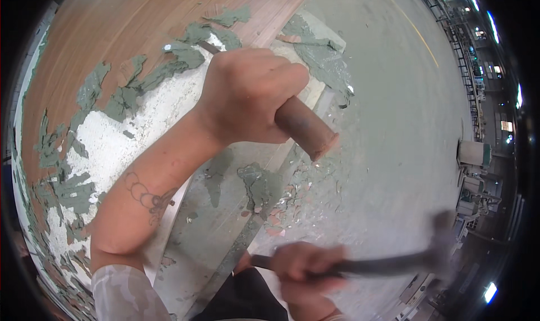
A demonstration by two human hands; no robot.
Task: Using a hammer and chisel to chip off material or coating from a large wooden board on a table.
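Note:
My left hand (253, 90) is closed round the thick wooden handle of a chisel (304, 127), whose butt end points down to the right. A short piece of its dark blade shows past my knuckles, at the edge of the green flaking layer (174, 59) on a wood-grain panel (135, 23); the tip is hard to make out. Lower right, my right hand (309, 265) grips the dark shaft of a hammer (388, 263). Hand and hammer are smeared by motion. The hammer head is out to the right, apart from the chisel.
A bare white patch (124, 138) spreads across the panel, ringed by torn green flakes. Below it lies a grey-green board (202, 236) with loose chips along its edge. A yellow line (410, 25) crosses the pale floor (394, 129). Machines (475, 197) stand along the far right.

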